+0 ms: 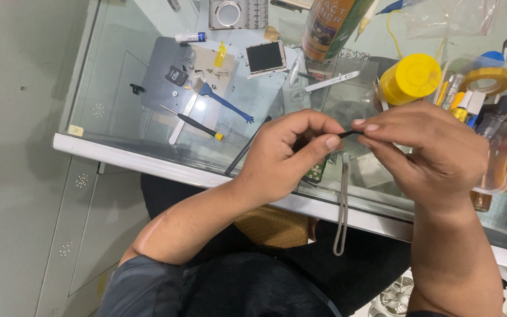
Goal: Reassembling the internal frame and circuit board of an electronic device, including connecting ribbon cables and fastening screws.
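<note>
While the hands are held together above the glass tabletop (118, 76), a thin black strip (350, 134) is pinched between them. The left hand (286, 155) is curled, its thumb and bent forefinger closed around something small and dark; what exactly lies inside that grip cannot be told. The fingers (377, 134) of the right hand (432, 152) are closed on the strip's other end, thumb against fingertips. Just beneath the meeting fingertips, a grey wrist strap (342, 205) is seen hanging down past the tabletop edge, and a small green circuit board (315, 172) is glimpsed under the left fingers. Beyond the left fingers, a blue plastic pry tool (225, 101) and a black screwdriver with a yellow tip (195, 123) are laid on a grey mat (159, 76), with a small screen module (264, 57) near them. Beyond the right fingers, a yellow-capped bottle (411, 78) is stood beside a roll of yellow tape (488, 79).
</note>
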